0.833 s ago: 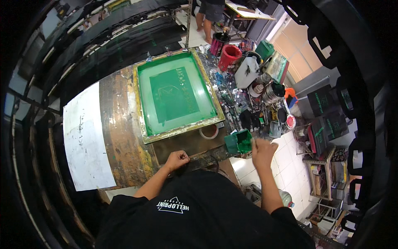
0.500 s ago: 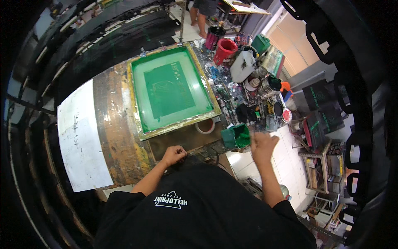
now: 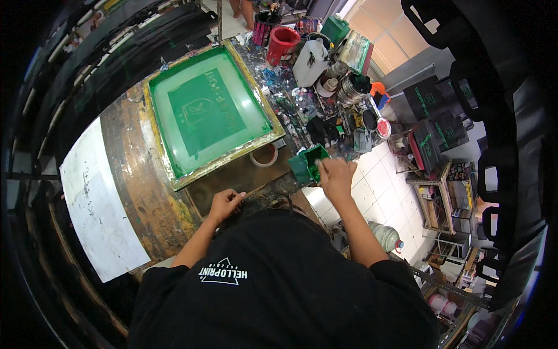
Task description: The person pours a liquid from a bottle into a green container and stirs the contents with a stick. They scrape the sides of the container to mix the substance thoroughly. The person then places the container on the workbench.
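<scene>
A wood-framed printing screen [image 3: 203, 108] with green ink around its mesh lies on the work table. My right hand [image 3: 337, 174] is closed at the rim of a green-stained, open-topped container [image 3: 308, 163] at the table's front right edge. What its fingers grip is hidden at this angle. Wet green ink shows inside the container. By the near edge of a flat brown board [image 3: 232, 183], below the screen, my left hand [image 3: 226, 203] has its fingers curled together; I cannot make out anything between them. A roll of tape [image 3: 264, 156] lies between the board and the screen.
White sheets [image 3: 99, 198] cover the table's left end. A red bucket [image 3: 283, 45], a pale jug [image 3: 311, 63] and ink cans [image 3: 353, 88] crowd the back right. A large clear bottle [image 3: 385, 237] stands right of my forearm. Black printed bags [image 3: 427, 99] are farther right.
The whole view has shifted, with the table sliding left and slightly up. My right hand has come down closer against the green container's rim. My left hand stays near the board's edge.
</scene>
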A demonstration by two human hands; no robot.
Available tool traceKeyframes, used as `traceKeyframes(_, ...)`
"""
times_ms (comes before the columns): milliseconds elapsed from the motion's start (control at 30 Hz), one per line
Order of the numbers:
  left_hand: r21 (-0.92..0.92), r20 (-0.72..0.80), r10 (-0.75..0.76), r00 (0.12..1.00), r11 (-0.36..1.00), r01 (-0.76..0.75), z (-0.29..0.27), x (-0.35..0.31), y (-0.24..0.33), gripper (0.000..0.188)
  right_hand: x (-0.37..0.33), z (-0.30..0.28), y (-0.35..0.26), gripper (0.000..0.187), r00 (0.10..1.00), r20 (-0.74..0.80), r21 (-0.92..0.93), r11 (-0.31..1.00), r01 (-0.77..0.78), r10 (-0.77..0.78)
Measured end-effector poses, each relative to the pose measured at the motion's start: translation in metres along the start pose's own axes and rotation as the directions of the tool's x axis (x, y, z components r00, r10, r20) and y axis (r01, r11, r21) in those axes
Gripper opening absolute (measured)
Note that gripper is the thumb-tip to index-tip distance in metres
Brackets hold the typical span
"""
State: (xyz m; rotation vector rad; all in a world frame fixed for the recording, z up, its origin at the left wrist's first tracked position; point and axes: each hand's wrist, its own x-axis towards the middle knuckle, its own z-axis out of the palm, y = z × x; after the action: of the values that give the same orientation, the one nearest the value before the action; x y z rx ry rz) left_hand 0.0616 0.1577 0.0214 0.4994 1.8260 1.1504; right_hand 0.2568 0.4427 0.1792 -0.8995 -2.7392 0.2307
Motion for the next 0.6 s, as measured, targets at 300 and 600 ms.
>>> traceKeyframes(300, 0.002, -0.009, -0.012, 1.0, 1.0, 0.012, 0.0, -0.006, 0.011, 0.042, -0.01, -0.006, -0.002, 0.024, 0.991, -0.074, 0.022, 0.994, 0.111, -0.11)
traceKeyframes(600, -0.013, 0.016, -0.032, 0.999, 0.999, 0.032, -0.004, -0.004, 0.008, 0.041, -0.004, -0.018, 0.009, 0.021, 0.987, -0.094, -0.009, 0.991, 0.131, -0.132)
